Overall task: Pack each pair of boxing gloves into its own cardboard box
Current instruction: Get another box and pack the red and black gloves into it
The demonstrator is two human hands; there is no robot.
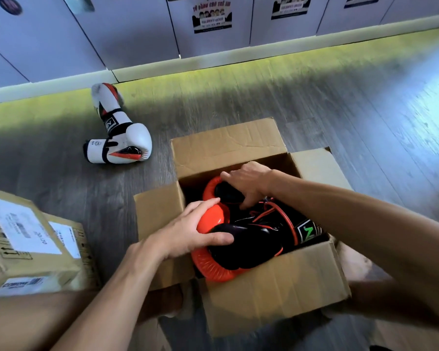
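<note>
An open cardboard box [276, 282] sits on the floor in front of me with its flaps spread out. Inside lie two black and orange boxing gloves: the near glove [249, 245] and the far glove [222, 190]. My left hand [188, 230] grips the rounded orange end of the near glove, thumb across its black side. My right hand [246, 182] reaches in from the right and grips the far glove from above. A pair of white gloves [119, 136] with black and red trim lies on the floor to the upper left, outside any box.
A closed cardboard box [28, 244] with white shipping labels lies at my left. White locker doors [137, 29] with posters line the back wall above a pale baseboard. Grey wood floor [352, 102] surrounds the open box.
</note>
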